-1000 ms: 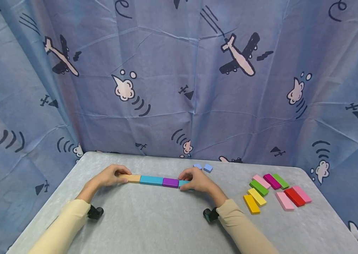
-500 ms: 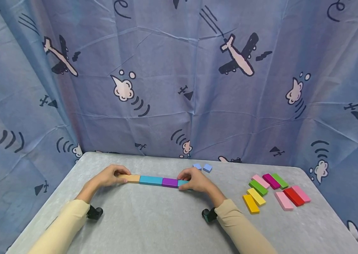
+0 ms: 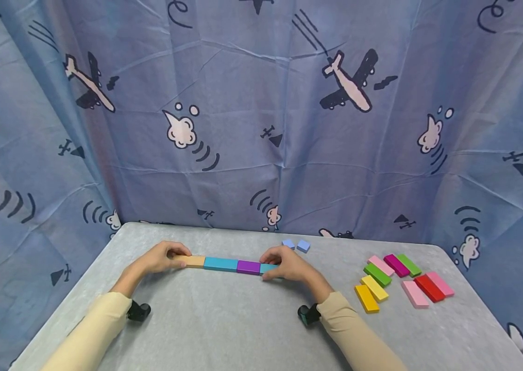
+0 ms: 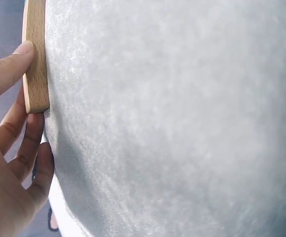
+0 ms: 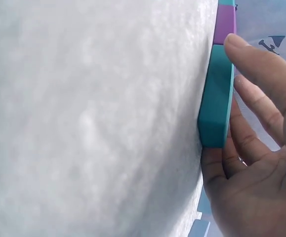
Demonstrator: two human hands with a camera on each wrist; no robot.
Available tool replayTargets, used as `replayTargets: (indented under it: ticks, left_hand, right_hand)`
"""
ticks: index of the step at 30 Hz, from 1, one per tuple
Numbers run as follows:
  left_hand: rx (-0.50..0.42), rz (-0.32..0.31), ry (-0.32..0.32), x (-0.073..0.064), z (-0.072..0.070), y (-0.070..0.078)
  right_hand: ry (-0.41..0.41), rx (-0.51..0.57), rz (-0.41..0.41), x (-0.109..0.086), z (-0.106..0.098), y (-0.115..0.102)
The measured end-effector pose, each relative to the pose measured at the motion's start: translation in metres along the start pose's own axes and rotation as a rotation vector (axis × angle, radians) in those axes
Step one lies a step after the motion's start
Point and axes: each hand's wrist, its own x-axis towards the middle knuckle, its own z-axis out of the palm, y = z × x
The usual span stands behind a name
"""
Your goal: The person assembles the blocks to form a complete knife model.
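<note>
A straight row of blocks lies on the table, end to end. From left to right it runs: a plain wooden block (image 3: 195, 262), a blue block (image 3: 220, 264), a purple block (image 3: 248, 267) and a teal block (image 5: 216, 94). My left hand (image 3: 163, 256) holds the wooden block at the left end, thumb on the near side and fingers behind. At the opposite end my right hand (image 3: 291, 264) grips the teal block between thumb and fingers, covering part of it in the head view. In the right wrist view the teal block meets the purple one.
Two small light-blue blocks (image 3: 303, 246) lie behind my right hand. Over on the right are several loose blocks, among them a red block (image 3: 429, 287), a yellow-orange block (image 3: 366, 299) and a green block (image 3: 377, 274). A patterned curtain (image 3: 224, 196) hangs behind the grey table (image 3: 224, 330).
Both hands keep their hold at the two ends of the row. Only a slight shift of the right wrist shows; the blocks stay in place.
</note>
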Motion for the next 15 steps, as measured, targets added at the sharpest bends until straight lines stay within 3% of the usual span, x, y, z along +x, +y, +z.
replayTargets:
  ticks: [15]
  left_hand:
    - [-0.002,0.013,0.005,0.0,0.0,0.001]
  right_hand:
    - [0.018,-0.009,-0.008,-0.024,-0.021,0.004]
